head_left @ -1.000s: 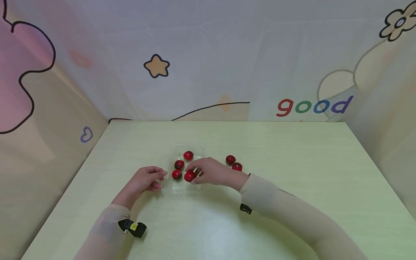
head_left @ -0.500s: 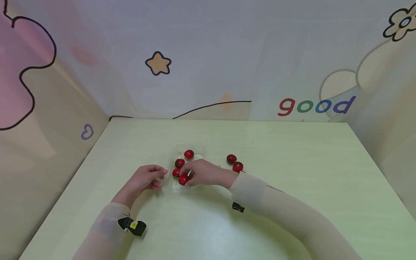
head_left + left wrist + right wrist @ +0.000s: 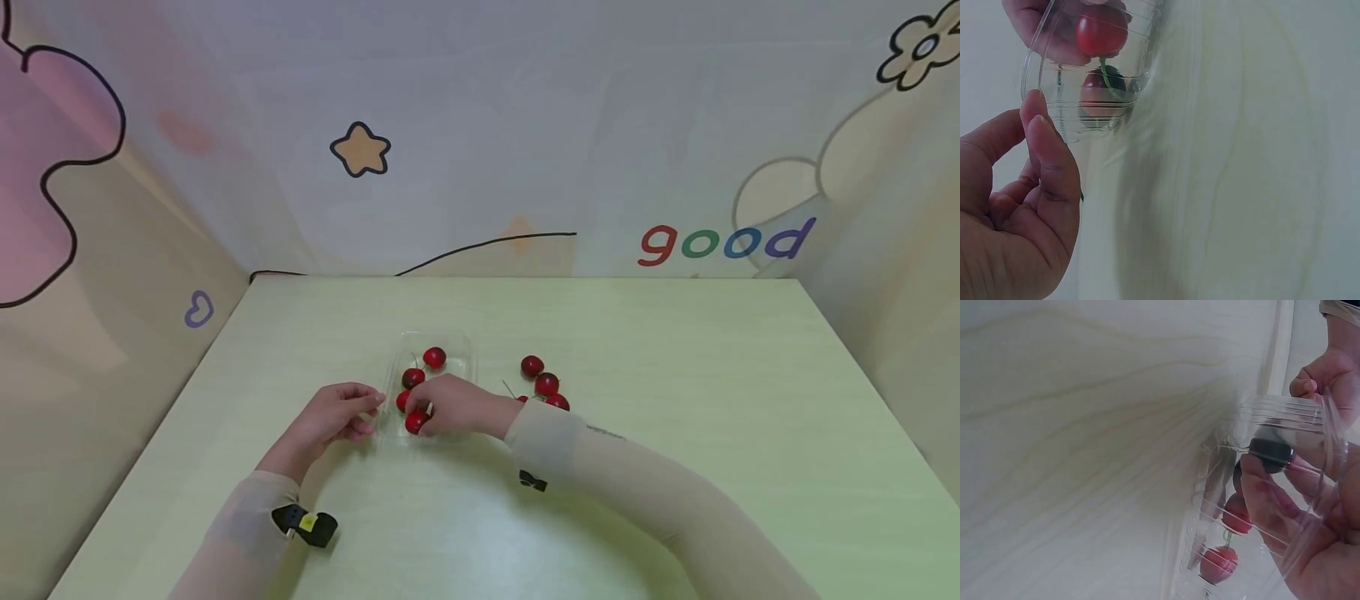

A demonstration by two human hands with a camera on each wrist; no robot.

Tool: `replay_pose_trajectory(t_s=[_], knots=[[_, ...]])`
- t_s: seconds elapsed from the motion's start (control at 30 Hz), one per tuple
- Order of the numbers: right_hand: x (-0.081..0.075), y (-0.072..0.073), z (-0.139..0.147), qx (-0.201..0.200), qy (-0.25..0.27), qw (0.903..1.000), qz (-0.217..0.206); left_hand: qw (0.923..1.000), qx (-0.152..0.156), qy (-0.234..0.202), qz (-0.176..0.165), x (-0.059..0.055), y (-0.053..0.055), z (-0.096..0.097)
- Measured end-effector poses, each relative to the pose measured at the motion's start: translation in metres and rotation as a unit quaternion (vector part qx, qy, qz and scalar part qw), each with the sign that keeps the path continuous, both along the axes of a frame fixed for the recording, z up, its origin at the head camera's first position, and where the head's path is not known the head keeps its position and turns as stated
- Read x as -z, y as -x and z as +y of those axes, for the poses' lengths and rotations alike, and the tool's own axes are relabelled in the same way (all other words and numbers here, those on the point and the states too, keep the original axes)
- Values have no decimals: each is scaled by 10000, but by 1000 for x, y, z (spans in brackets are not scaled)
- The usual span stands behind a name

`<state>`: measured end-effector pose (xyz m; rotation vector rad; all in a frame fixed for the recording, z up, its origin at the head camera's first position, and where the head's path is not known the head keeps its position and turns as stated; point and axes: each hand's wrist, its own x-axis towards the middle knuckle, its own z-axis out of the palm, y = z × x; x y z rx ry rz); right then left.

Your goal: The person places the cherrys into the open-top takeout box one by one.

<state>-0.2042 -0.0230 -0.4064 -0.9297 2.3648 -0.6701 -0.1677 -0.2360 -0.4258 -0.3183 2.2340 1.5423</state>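
A clear plastic box (image 3: 461,350) stands on the table with several dark-red cherries in it. My left hand (image 3: 330,421) is at its left side, pinching the rim between thumb and fingertip, as the left wrist view shows. Inside the box, my right hand (image 3: 457,406) holds a red cherry (image 3: 415,422) by the fingertips near the front left corner. Behind that cherry lie another cherry (image 3: 403,402), a darker cherry (image 3: 412,378) and, farther back, a bright-red cherry (image 3: 434,358). In the right wrist view, the box wall partly blurs the right hand (image 3: 1329,544).
To the right of the box, several loose cherries (image 3: 547,383) lie together on the pale wooden table (image 3: 675,358); the right sleeve partly covers this group. A printed cloth wall (image 3: 480,150) rises along the table's back edge.
My right hand has moved left and slightly toward me inside the box, carrying the cherry to the front left corner. More loose cherries show past the sleeve. My left hand stays put.
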Motion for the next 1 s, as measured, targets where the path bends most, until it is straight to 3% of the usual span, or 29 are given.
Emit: replay_pose_trajectory(t_s=[0.47,1.0], knots=[[5,-2,-10,150,-221,9994,203,10000,4,-33,67,3,0,1],[4,-3,-10,-21,-391,9986,361,9999,-37,-89,86,3,0,0]])
